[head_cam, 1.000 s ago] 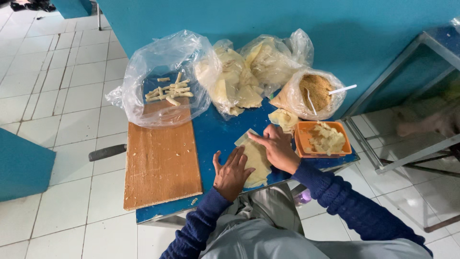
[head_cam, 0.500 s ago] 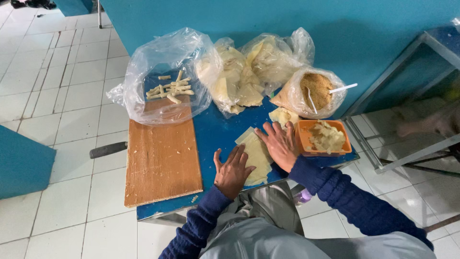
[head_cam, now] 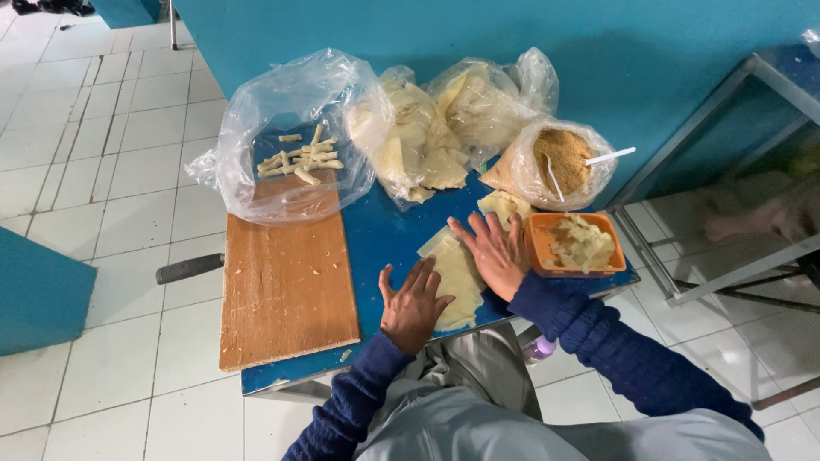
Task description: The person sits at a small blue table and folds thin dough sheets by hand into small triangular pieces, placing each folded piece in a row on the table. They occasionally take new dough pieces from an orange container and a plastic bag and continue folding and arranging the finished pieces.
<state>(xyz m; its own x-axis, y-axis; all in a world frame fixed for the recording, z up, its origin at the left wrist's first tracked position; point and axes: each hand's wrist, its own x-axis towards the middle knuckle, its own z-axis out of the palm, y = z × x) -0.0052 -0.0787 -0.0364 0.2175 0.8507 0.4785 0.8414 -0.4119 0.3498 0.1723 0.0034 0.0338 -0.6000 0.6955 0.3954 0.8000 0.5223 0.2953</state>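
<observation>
A pale yellow dough sheet (head_cam: 457,277) lies flat on the blue table (head_cam: 389,230) in front of me. My left hand (head_cam: 414,303) rests open on the sheet's near left edge, fingers spread. My right hand (head_cam: 494,250) lies open and flat on the sheet's far right part, beside an orange tub (head_cam: 576,243) of pale filling. Both arms wear dark blue sleeves.
A wooden board (head_cam: 286,282) covers the table's left side. At the back stand a clear bag of rolled sticks (head_cam: 295,158), two bags of pale sheets (head_cam: 418,141), and a bag of brown crumbs (head_cam: 559,162) with a white spoon. A metal frame (head_cam: 683,171) stands right.
My right hand has slid from the sheet's far corner toward the orange tub and flattened. My left hand stays on the sheet's near edge.
</observation>
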